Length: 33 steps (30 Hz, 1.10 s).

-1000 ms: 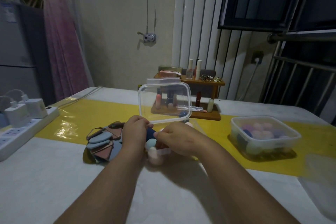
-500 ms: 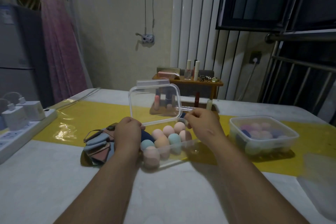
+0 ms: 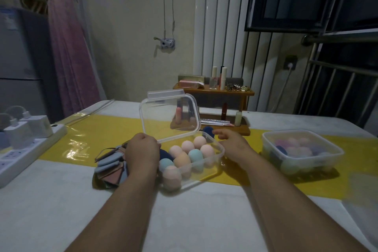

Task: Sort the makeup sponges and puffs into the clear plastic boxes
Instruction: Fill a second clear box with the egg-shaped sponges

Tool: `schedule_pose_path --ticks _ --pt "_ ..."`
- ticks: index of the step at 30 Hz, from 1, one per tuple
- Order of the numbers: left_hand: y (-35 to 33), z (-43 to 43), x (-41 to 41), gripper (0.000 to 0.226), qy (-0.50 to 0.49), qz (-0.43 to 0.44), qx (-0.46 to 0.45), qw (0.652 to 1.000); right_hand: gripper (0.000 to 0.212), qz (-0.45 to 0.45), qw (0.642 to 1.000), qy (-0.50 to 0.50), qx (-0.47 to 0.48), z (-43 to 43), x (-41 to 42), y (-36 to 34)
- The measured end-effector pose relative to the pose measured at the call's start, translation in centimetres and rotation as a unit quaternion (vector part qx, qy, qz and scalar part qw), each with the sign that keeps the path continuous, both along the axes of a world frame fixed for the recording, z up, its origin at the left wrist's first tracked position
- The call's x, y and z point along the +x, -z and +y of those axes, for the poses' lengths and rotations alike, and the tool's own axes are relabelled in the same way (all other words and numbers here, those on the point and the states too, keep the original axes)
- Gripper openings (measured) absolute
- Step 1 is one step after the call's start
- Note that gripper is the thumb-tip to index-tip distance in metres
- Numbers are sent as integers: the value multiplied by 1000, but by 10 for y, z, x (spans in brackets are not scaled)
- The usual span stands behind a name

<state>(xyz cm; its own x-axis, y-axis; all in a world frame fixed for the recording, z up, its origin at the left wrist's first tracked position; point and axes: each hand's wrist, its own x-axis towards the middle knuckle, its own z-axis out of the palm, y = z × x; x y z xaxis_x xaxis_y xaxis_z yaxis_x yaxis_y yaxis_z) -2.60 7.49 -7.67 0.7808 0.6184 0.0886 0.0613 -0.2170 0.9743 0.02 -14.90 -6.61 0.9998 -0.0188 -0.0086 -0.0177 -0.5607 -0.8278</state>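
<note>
A clear plastic box [image 3: 219,152] stands mid-table with its lid [image 3: 169,114] raised upright. Several egg-shaped sponges [image 3: 195,154] in pink, peach and teal fill it in rows. My left hand [image 3: 143,150] is curled at the lid's lower left corner and grips it there. My right hand [image 3: 232,143] lies by the box's right rim, fingers loosely curled and holding nothing. A dark blue sponge [image 3: 208,130] sits just past its fingertips, behind the box. A pile of flat puffs [image 3: 109,168] lies left of my left hand.
A second clear box [image 3: 302,150], lidded and full of sponges, stands at the right on the yellow runner [image 3: 102,129]. A wooden rack [image 3: 216,93] with cosmetics is behind the open box. A white power strip [image 3: 22,151] with chargers lines the left edge.
My hands have come apart from over the sponges. The right hand let go of the lid's right corner and moved to the box's right side. The lid stands up.
</note>
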Motion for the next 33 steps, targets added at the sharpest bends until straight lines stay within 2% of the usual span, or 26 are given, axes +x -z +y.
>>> schedule_pose_path --ticks 4,8,13,17,21,28,30,33 --pt "1 -1 -2 8 -27 -1 -12 1000 63 3 997 -62 -38 4 5 -11" --pt "3 -1 0 7 -29 -1 -18 999 62 2 987 -121 -103 4 11 -14" --pt "3 -1 0 5 -32 -2 -14 999 59 36 980 -131 -147 5 21 -8" --pt "3 0 0 4 -33 -3 -8 999 56 19 992 -94 -88 4 24 -1" --pt "2 0 1 4 -26 3 8 1000 46 -19 999 2 -43 -1 22 9" --pt "1 -4 -1 2 4 9 7 1000 35 -59 988 131 60 -10 -1 9" --pt "-2 -7 -3 3 27 6 -11 1000 31 -68 981 158 86 -13 -9 5" --pt "-2 -12 -6 2 58 -15 -86 995 28 -114 974 166 100 -16 -25 -2"
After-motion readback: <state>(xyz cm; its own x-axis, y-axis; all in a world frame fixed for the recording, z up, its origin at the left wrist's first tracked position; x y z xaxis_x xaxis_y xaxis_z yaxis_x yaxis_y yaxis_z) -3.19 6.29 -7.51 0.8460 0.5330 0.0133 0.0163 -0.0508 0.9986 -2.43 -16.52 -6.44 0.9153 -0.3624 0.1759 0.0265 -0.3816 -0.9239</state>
